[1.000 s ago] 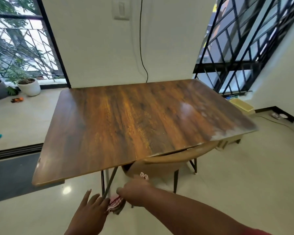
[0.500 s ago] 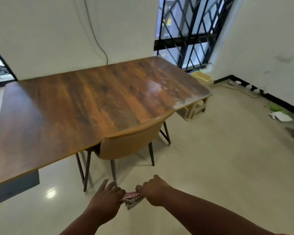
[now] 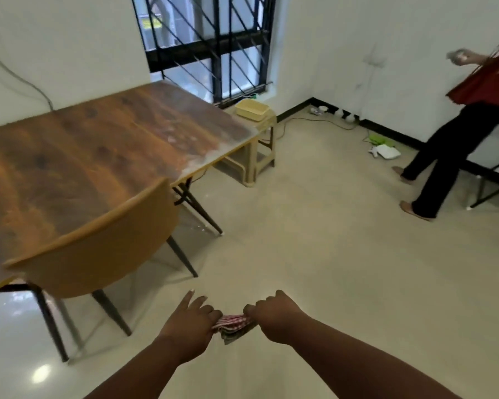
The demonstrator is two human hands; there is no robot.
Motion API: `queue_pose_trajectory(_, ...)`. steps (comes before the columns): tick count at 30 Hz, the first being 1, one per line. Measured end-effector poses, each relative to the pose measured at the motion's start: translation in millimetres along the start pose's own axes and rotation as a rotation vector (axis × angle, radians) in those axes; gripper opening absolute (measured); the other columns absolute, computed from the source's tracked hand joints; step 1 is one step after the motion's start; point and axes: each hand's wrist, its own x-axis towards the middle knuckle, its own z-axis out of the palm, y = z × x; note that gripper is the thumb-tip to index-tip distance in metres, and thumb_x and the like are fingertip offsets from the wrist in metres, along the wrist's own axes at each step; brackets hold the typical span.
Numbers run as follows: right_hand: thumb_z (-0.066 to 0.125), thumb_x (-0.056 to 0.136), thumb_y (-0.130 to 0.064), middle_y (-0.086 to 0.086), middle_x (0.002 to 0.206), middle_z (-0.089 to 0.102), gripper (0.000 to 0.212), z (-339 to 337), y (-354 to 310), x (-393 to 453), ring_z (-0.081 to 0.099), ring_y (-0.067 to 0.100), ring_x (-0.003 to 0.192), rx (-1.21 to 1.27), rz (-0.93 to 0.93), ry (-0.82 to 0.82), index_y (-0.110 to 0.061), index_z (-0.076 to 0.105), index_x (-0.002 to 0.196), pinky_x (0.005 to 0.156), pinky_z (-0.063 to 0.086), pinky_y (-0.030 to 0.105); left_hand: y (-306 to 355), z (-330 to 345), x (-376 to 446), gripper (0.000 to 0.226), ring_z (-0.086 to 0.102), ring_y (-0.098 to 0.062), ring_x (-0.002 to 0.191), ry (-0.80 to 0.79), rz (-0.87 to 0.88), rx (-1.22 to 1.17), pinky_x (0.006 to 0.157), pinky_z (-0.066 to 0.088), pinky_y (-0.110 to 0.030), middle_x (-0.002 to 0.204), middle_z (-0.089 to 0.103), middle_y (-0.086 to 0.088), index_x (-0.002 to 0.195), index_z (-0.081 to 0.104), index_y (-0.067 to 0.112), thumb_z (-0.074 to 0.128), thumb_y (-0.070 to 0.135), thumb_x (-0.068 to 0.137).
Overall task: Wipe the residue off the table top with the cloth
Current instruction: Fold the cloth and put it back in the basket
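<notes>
Your view has swung right since half a second ago: the bench (image 3: 78, 156) now sits at the left, and a second person (image 3: 455, 133) in a red top and black trousers has come into sight by the right wall. You have one cloth (image 3: 232, 323), red-checked, bunched between your two hands low over the floor, well apart from the bench. Your right hand (image 3: 274, 318) is fisted round one end; your left hand (image 3: 189, 323) grips the other, forefinger stretched out. Whitish residue (image 3: 202, 151) covers the bench's far right corner. One tan chair (image 3: 98, 243) stands pushed in at the near edge, between you and the bench. One beige stool (image 3: 257, 148) carries a yellow tray (image 3: 251, 110) beyond that corner.
</notes>
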Motion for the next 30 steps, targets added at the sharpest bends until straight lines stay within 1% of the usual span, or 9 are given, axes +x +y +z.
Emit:
queue_pose_trajectory(4,0.041,0.089,-0.007,0.010,0.101,0.062,0.034,12.5,58.9,-36.7,0.059,0.032,0.089,0.027,0.077,0.023,-0.018,0.046,0.120,0.081,0.033,0.039,47.4,-20.9,46.7,0.043,0.020,-0.024,0.144,0.064,0.095,0.040,0.110,-0.015,-0.040,0.141,0.047,0.000,0.140,0.040,0.027,0.030,0.029,0.098)
queue_pose_trajectory(9,0.040,0.093,-0.013,0.008,0.105,0.061,0.027,15.2,114.8,-64.4,0.057,0.031,0.095,0.057,0.181,0.036,-0.020,0.047,0.118,0.082,0.033,0.039,80.5,-42.7,93.3,0.041,0.028,-0.027,0.141,0.037,0.176,0.076,0.114,-0.005,-0.046,0.134,0.054,-0.002,0.135,0.047,0.025,0.037,0.029,0.095)
queue_pose_trajectory(13,0.040,0.091,-0.011,0.008,0.104,0.062,0.030,18.0,145.7,-67.8,0.053,0.031,0.096,0.053,0.223,0.053,-0.020,0.048,0.118,0.082,0.032,0.040,85.8,-55.4,129.1,0.032,0.063,-0.019,0.108,0.025,0.249,0.140,0.105,0.024,-0.047,0.092,0.069,0.012,0.101,0.067,0.035,0.060,0.038,0.070)
queue_pose_trajectory(16,0.041,0.089,-0.010,0.008,0.103,0.063,0.031,21.3,170.4,-61.2,0.051,0.032,0.096,0.060,0.248,0.060,-0.019,0.049,0.117,0.081,0.032,0.039,83.6,-59.2,158.2,0.038,0.053,-0.023,0.123,-0.047,0.244,0.116,0.113,0.018,-0.052,0.110,0.067,0.007,0.116,0.063,0.031,0.045,0.034,0.082)
queue_pose_trajectory(21,0.039,0.090,-0.012,0.009,0.102,0.062,0.027,21.5,219.1,-34.7,0.051,0.032,0.095,0.063,0.272,0.041,-0.019,0.049,0.115,0.082,0.032,0.039,75.2,-59.5,211.8,0.037,0.068,-0.015,0.094,-0.022,0.276,0.171,0.097,0.039,-0.044,0.079,0.068,0.017,0.088,0.069,0.038,0.038,0.040,0.069)
queue_pose_trajectory(24,0.039,0.093,-0.015,0.010,0.102,0.062,0.023,16.3,250.2,-13.5,0.051,0.033,0.094,0.040,0.266,0.016,-0.018,0.049,0.113,0.082,0.032,0.041,63.5,-64.0,248.3,0.029,0.068,-0.016,0.097,-0.015,0.276,0.180,0.098,0.039,-0.046,0.081,0.068,0.015,0.091,0.069,0.037,0.052,0.041,0.067)
queue_pose_trajectory(26,0.039,0.093,-0.016,0.010,0.102,0.062,0.023,7.5,271.6,1.7,0.051,0.033,0.094,0.040,0.278,0.006,-0.017,0.049,0.113,0.083,0.032,0.041,54.9,-74.4,275.3,0.032,0.063,-0.021,0.110,-0.063,0.280,0.178,0.105,0.028,-0.049,0.094,0.070,0.011,0.102,0.066,0.035,0.057,0.039,0.072)
queue_pose_trajectory(28,0.038,0.094,-0.018,0.009,0.103,0.061,0.023,-3.4,289.6,14.8,0.051,0.032,0.095,0.053,0.291,0.002,-0.017,0.049,0.113,0.084,0.032,0.041,46.3,-87.9,299.2,0.037,0.042,-0.026,0.133,-0.040,0.283,0.107,0.115,0.012,-0.050,0.123,0.062,0.001,0.125,0.055,0.028,0.045,0.033,0.090)
queue_pose_trajectory(30,0.038,0.093,-0.019,0.009,0.103,0.061,0.023,-14.7,308.6,29.3,0.051,0.032,0.095,0.054,0.304,0.012,-0.017,0.050,0.113,0.083,0.032,0.040,35.8,-101.9,325.8,0.041,0.026,-0.026,0.141,-0.044,0.262,0.092,0.117,0.006,-0.046,0.138,0.050,-0.002,0.137,0.043,0.026,0.035,0.032,0.097)
